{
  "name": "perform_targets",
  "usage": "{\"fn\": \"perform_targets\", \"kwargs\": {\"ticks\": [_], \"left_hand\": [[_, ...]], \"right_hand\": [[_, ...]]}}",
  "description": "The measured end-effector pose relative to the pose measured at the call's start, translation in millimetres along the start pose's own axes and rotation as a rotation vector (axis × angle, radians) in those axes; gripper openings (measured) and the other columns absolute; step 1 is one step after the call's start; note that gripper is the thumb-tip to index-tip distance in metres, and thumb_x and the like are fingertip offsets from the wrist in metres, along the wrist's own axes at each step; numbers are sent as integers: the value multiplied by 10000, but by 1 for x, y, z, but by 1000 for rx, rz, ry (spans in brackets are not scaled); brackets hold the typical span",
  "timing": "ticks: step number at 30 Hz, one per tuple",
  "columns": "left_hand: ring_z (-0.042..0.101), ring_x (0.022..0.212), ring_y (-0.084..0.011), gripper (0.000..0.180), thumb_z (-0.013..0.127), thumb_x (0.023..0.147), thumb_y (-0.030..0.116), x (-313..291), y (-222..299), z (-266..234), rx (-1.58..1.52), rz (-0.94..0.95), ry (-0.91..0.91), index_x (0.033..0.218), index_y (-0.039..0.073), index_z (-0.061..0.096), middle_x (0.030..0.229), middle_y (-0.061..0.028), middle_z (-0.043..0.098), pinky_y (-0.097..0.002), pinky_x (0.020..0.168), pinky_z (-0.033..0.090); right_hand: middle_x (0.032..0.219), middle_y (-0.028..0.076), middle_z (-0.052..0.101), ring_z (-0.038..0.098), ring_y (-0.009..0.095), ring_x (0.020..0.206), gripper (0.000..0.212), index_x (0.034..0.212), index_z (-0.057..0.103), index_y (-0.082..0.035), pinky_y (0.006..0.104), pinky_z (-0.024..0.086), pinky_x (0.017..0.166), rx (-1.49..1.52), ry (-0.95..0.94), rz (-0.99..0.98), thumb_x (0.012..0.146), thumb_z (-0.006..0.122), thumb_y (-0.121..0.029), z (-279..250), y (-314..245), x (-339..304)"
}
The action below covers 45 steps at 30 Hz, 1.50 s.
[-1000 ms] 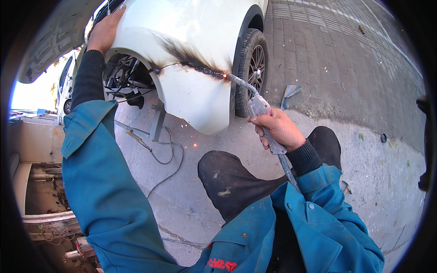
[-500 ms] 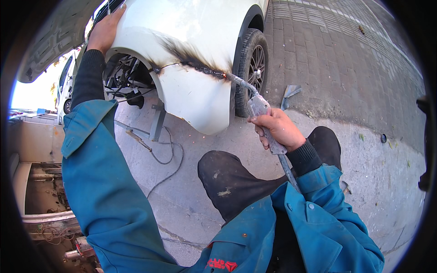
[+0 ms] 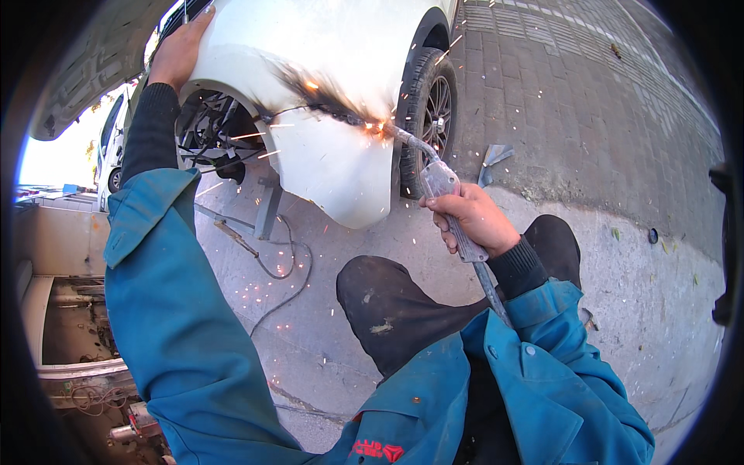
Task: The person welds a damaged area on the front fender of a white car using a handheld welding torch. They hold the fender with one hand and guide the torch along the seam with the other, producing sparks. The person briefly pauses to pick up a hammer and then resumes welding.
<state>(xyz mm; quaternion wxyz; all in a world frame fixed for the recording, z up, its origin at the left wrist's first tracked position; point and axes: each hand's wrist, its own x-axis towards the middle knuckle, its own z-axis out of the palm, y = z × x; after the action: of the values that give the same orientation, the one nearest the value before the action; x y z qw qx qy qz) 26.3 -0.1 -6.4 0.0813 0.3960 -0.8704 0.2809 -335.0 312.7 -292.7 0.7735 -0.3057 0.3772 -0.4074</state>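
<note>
My right hand (image 3: 473,219) is closed round the grey handle of a welding torch (image 3: 442,178), its cable running back under my forearm. The bent torch neck reaches the white car fender (image 3: 333,178), and its tip glows orange at the right end of a dark, rough seam (image 3: 341,115). Black soot fans upward from that seam, and sparks fly off in several directions. At the fender's upper left edge, my left hand (image 3: 180,53) is closed over the rim; its fingertips are partly hidden.
A clamp with a cable (image 3: 236,236) lies on the concrete beside a grey metal stand (image 3: 268,208). A car wheel (image 3: 434,108) stands behind the fender. One bent metal scrap (image 3: 494,161) rests by the paving. At the left is an open metal cabinet (image 3: 74,322).
A burst of sparks and a brighter orange glow have appeared at the torch tip, with sparks scattered toward the floor. Both hands look almost unmoved.
</note>
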Motion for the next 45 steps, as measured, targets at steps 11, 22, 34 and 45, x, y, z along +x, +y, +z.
{"fn": "perform_targets", "kwargs": {"ticks": [11,22,34,45], "left_hand": [[657,1221,-414,416,559,1046,296,-4,-5,4,67,-26,6,1347,30,667,1322,-231,703,-501,1054,514],[663,1218,-416,401,530,1065,282,-4,-6,4,30,-6,63,1317,14,689,1277,-250,716,-497,1052,521],[650,1243,-408,414,542,1062,314,-1,5,-5,-1,-48,-44,1338,34,673,1303,-239,708,-492,1067,507],[634,1275,-401,435,532,1065,300,-3,-9,7,73,-37,-3,1389,35,652,1352,-232,691,-490,1095,494]], "right_hand": [[693,20,599,612,148,468,228,886,602,-47,308,501,432,18,-6,4,1036,683,-199,-3,2,2],[703,24,603,616,150,478,240,879,596,-48,312,512,448,17,-20,-4,1040,679,-205,-2,0,2],[698,18,605,615,145,477,225,895,607,-51,307,505,442,28,-21,1,1040,680,-206,-4,3,2],[702,19,601,615,145,480,235,876,603,-48,305,508,446,31,-14,2,1037,679,-202,-3,3,2]]}}
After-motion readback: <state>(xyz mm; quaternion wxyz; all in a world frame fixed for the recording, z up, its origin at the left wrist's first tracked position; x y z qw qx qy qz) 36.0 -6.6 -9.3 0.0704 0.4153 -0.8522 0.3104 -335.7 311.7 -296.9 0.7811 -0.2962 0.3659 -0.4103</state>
